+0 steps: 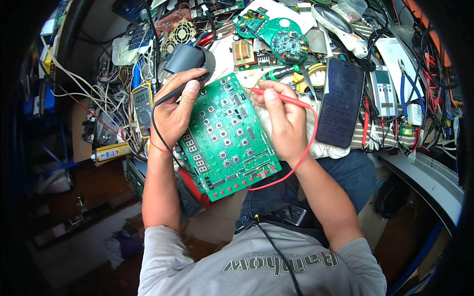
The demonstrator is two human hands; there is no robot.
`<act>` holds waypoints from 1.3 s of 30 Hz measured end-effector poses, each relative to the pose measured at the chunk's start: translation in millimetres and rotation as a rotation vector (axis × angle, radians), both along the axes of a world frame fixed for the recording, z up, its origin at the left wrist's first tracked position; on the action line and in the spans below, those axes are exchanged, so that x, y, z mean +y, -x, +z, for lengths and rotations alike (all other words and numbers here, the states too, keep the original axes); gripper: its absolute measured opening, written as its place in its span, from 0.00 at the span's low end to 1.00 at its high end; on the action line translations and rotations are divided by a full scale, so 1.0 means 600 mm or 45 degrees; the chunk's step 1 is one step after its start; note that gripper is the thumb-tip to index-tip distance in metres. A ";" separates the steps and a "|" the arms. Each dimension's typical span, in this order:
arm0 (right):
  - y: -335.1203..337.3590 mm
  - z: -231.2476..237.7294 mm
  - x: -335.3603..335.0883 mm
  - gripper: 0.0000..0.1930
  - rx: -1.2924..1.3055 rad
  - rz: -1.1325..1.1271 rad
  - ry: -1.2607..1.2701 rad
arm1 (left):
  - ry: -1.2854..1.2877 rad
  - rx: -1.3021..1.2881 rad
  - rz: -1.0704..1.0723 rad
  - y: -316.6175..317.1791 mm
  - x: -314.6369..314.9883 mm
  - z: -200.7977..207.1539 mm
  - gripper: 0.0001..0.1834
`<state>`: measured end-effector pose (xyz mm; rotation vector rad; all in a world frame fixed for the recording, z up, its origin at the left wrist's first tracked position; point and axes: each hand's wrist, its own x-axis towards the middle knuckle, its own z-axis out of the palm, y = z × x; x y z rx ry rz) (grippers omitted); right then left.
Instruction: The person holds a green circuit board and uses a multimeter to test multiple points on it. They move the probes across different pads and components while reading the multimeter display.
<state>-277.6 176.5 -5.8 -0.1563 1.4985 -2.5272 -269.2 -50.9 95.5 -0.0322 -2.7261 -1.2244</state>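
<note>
A green circuit board [213,143] with rows of push buttons, digit displays along its left side and red parts on its near edge lies tilted in front of me. My left hand [173,118] is closed around a black test probe [171,94] at the board's upper left edge. The tip of that probe is hidden by my fingers. At the board's right edge, my right hand [285,118] pinches a red test probe [295,100], its tip pointing left near the board's upper right. A yellow multimeter [142,112] stands left of my left hand, its display lit.
Beyond the board lie a grey cylinder [181,60], round green boards [289,43], a screwdriver [277,74] and pliers [308,79]. A phone [340,103] lies right of my right hand. Tangled cables [106,89] crowd the left; the red lead [311,143] loops beside my right forearm.
</note>
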 end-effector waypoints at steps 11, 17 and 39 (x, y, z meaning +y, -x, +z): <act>-0.017 -0.020 -0.020 0.13 0.145 -0.060 -0.204 | 0.102 -0.020 0.011 -0.002 0.020 0.004 0.16; -0.019 -0.025 -0.024 0.12 0.230 -0.110 -0.261 | 0.195 -0.100 -0.027 0.012 0.026 0.020 0.17; -0.016 -0.018 -0.021 0.11 0.284 -0.157 -0.312 | 0.079 -0.443 0.020 0.065 0.041 0.042 0.28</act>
